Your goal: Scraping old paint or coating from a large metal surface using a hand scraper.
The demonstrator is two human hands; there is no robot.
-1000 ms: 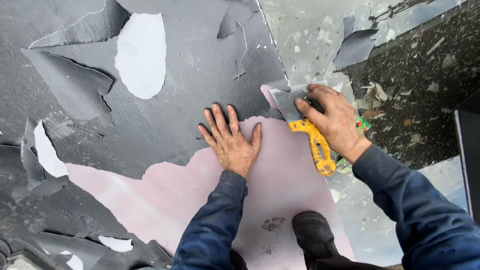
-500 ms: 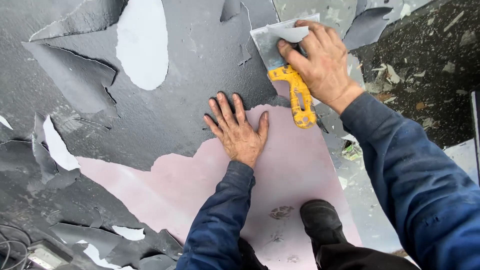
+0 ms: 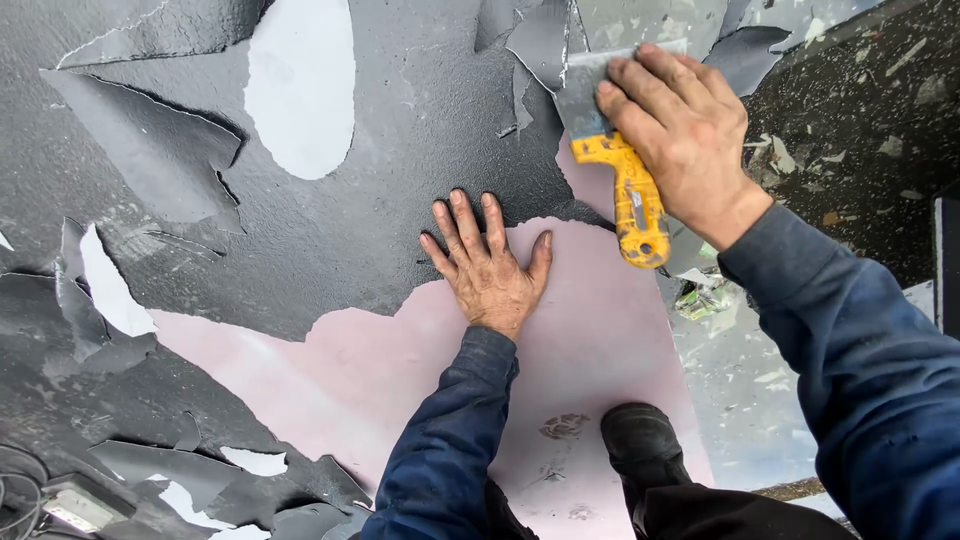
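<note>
My right hand (image 3: 685, 135) is closed over a flat steel scraper with a yellow plastic handle (image 3: 625, 175), fingers pressing the blade against the peeling dark grey coating (image 3: 400, 110) at its torn edge, near the top of the view. My left hand (image 3: 487, 268) lies flat, fingers spread, holding nothing, on the bare pink surface (image 3: 590, 340), fingertips reaching the grey. My black shoe (image 3: 640, 445) stands below.

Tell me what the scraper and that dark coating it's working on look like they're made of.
The scraper seems to have a grey, dull metal blade and a yellow handle, likely moulded plastic, scuffed and stained. The dark coating looks like a thin, flexible paint or membrane film: matte and grainy on top, it tears into curling flaps and bares a smooth pinkish layer beneath. Its exact material cannot be told.
</note>
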